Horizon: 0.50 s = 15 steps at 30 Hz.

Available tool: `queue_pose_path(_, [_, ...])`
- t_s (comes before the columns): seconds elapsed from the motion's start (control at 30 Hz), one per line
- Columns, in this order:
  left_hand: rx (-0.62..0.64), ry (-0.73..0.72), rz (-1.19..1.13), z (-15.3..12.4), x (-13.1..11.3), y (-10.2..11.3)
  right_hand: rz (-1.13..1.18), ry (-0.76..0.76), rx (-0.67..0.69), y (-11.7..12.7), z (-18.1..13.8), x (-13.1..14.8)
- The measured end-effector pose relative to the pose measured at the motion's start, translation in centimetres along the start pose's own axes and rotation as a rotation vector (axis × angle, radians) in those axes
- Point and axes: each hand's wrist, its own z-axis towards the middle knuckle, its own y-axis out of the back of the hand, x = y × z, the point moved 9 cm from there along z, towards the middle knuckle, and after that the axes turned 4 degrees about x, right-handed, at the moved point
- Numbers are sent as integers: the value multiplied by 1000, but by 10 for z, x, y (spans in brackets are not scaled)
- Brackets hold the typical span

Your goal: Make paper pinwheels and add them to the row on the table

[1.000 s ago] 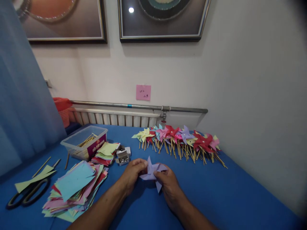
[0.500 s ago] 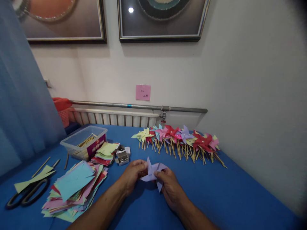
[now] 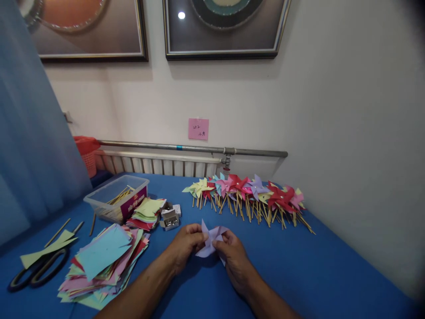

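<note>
Both my hands meet low in the middle over the blue table (image 3: 318, 270). My left hand (image 3: 183, 246) and my right hand (image 3: 234, 257) pinch a lilac paper pinwheel head (image 3: 210, 241) between their fingertips, its folded points sticking up and out. The paper is held just above the tabletop. Parts of it are hidden behind my fingers.
A row of finished coloured pinwheels on sticks (image 3: 249, 195) lies by the wall. A heap of coloured paper squares (image 3: 102, 261), a smaller stack (image 3: 148, 212), scissors (image 3: 36, 268), a clear tub of sticks (image 3: 117, 201) and a small box of pins (image 3: 169, 219) lie to the left.
My fingers have drawn the lilac paper's points closer together, so the piece looks more bunched. Both hands stay in nearly the same place.
</note>
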Motion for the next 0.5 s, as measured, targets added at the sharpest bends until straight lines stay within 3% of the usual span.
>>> queue_pose_path(0.5, [0, 21, 19, -2, -2, -3, -7, 6, -74, 15, 2, -4])
